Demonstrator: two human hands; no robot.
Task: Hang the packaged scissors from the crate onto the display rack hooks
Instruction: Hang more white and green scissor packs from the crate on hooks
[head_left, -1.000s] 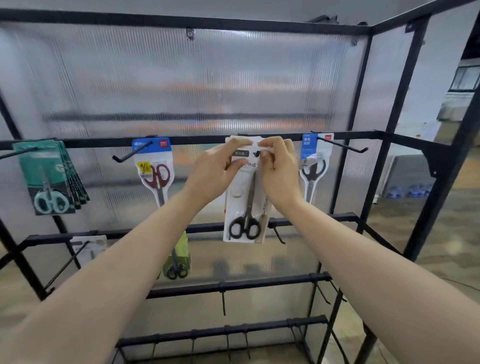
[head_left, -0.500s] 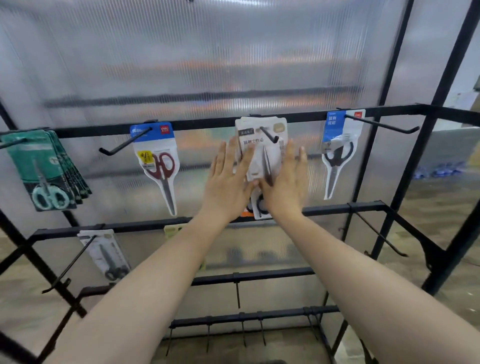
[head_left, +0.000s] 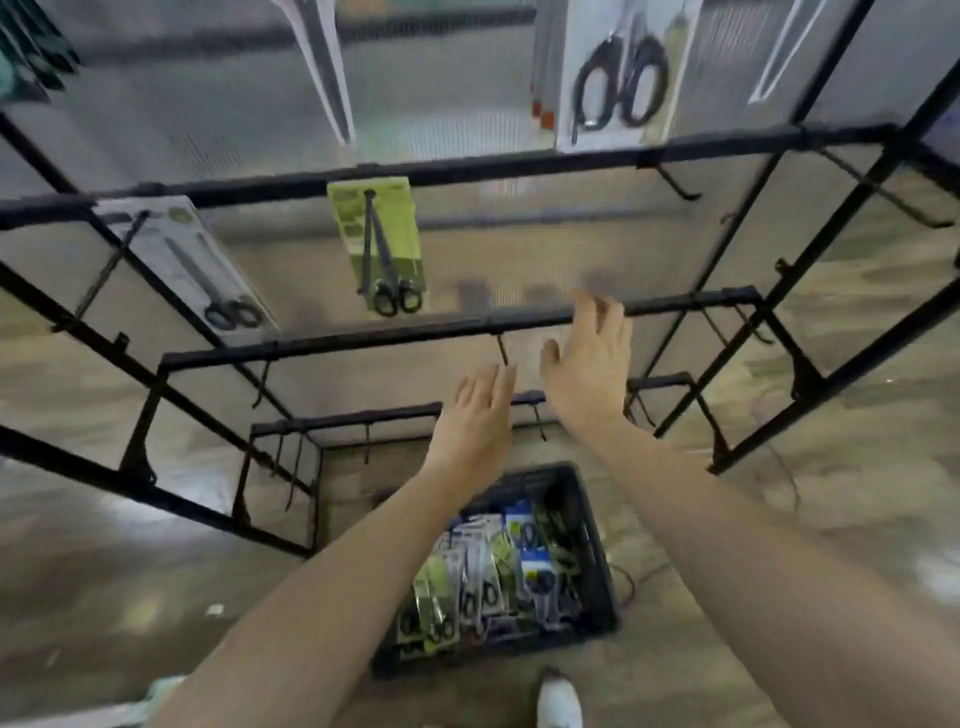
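While left hand (head_left: 475, 418) and right hand (head_left: 589, 366) hover, scissors (head_left: 488, 590) lie below.

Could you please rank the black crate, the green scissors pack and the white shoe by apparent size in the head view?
1. black crate, clearly largest.
2. green scissors pack.
3. white shoe, smallest as seen, though the frame's bottom edge cuts it off.
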